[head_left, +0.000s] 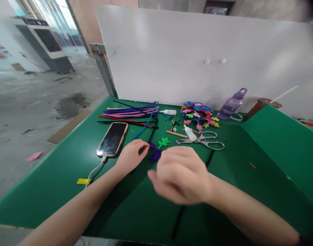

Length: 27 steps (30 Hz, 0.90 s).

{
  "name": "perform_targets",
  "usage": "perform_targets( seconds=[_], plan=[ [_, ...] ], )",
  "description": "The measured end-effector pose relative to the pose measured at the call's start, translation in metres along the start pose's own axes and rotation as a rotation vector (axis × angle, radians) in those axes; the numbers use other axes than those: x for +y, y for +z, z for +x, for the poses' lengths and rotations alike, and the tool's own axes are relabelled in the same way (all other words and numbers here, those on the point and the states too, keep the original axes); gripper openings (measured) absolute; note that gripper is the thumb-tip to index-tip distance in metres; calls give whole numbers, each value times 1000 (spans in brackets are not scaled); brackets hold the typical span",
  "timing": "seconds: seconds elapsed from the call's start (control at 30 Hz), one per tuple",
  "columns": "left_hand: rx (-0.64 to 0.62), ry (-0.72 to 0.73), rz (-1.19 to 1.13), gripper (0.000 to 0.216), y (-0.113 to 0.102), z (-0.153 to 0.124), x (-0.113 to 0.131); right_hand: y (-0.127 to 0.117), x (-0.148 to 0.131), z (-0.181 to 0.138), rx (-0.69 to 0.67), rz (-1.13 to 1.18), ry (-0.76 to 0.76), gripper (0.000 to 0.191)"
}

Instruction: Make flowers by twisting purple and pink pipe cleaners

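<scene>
My left hand (132, 155) rests low over the table, thumb and forefinger pinched at the edge of a purple pipe-cleaner shape (155, 156). My right hand (183, 176) is raised nearer the camera, fingers curled in and slightly blurred; whatever it may hold is hidden. It partly covers the purple shape. Just behind that lies a green pipe-cleaner leaf shape (163, 142). Scissors (201, 139) with grey handles lie beyond my right hand, a white glue bottle (190, 133) against their blades. A thin wooden stick (177, 134) is beside them.
Loose pipe cleaners (130, 112) and a second glue bottle (169, 112) lie at the back. A pile of colourful pipe-cleaner shapes (198, 114), a purple water bottle (230, 106) and a brown cup (260, 104) stand by the white board (171, 58). A plugged-in phone (112, 139) lies left.
</scene>
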<state>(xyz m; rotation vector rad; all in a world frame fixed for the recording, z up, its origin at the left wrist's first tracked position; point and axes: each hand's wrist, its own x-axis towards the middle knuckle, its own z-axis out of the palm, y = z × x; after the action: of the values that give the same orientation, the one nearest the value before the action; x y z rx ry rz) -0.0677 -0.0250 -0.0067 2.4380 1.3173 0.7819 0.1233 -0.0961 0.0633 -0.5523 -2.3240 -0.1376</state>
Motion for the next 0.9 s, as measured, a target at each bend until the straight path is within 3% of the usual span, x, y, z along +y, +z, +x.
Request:
perform_targets(
  seconds=[0.07,0.17,0.27,0.4,0.5,0.7,0.9],
  plan=[
    [-20,1,-7,19,2,0,2,14,12,7,45,65,206,14],
    [-24,11,28,20,4,0,5,45,40,-14,-69,-27,434,13],
    [-62,36,111,19,-3,5,6,65,62,-39,-261,-81,457,10],
    [-133,107,282,17,-24,30,-4,70,67,-43,-296,-64,547,7],
    [-110,119,413,22,-33,62,-26,70,65,-40,-325,-39,554,7],
    [48,-40,520,29,-22,124,-77,71,66,-42,-330,-20,565,8],
    [80,-57,560,42,-9,157,-101,71,69,-43,-327,-24,547,9]
  ],
)
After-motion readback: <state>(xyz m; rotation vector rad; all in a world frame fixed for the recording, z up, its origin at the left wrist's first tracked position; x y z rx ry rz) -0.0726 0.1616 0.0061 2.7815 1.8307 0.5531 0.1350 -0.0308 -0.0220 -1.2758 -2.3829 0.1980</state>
